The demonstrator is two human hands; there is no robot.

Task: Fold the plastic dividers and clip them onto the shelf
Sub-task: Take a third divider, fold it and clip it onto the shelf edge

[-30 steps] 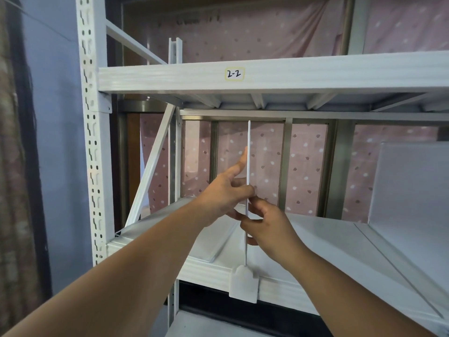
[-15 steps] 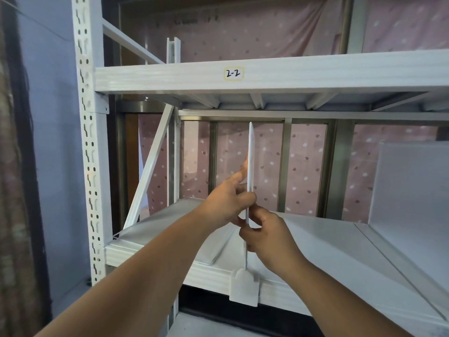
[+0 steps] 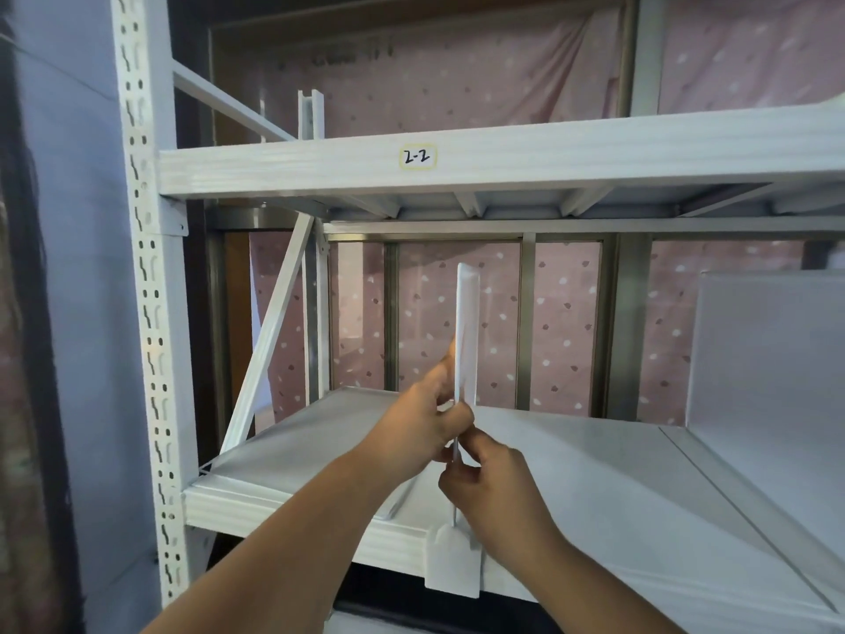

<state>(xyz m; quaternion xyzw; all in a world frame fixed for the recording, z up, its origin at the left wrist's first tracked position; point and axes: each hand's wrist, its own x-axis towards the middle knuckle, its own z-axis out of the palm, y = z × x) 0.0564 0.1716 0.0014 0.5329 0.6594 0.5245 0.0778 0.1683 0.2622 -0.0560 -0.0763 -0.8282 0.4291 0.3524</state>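
A white plastic divider [image 3: 466, 331] stands upright and nearly edge-on on the white metal shelf [image 3: 292, 450]. Its folded tab [image 3: 452, 565] hangs over the shelf's front lip. My left hand [image 3: 420, 427] pinches the divider's front edge from the left at mid height. Just below it, my right hand [image 3: 494, 491] grips the same edge from the right. A second white divider [image 3: 768, 359] stands upright at the right end of the shelf.
The upper shelf beam [image 3: 503, 157] carries a label reading 2-2. A perforated white upright [image 3: 151, 313] and a diagonal brace [image 3: 270, 340] stand at the left. Pink dotted fabric hangs behind the rack.
The divider has turned slightly, showing more of its face. My left forefinger, pointing up before, has curled down onto the edge. The view has dropped a little.
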